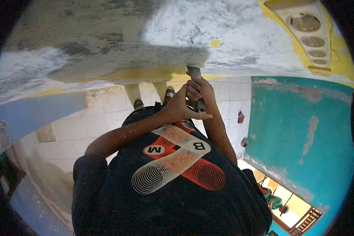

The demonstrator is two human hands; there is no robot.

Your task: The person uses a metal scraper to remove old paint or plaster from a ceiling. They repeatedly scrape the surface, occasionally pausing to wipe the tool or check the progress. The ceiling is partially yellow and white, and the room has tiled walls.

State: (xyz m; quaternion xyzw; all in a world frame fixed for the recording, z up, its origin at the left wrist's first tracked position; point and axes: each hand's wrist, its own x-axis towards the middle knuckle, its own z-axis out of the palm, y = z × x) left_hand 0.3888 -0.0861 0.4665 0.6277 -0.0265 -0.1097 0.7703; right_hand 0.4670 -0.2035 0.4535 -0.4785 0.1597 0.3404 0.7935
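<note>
Both my hands are on a flat-bladed scraper (pixel 194 72) in front of my chest. My right hand (pixel 202 89) wraps its fingers around the scraper's handle, just below the blade. My left hand (pixel 178 105) closes in from the left at the lower part of the handle, its thumb stretched across near the butt end. Some of the left fingers are hidden behind the handle and the right hand. The blade points at the wall (pixel 240 43), which is patchy white and grey with leftover yellow paint; whether its edge touches the surface I cannot tell.
White floor tiles (pixel 114 104) lie below, with my feet (pixel 169 93) near the wall's base. A panel with round holes (pixel 312 41) is at upper right. A worn teal wall (pixel 299 122) stands right, with a small red container (pixel 240 117) near it. A person in green (pixel 274 201) shows through an opening.
</note>
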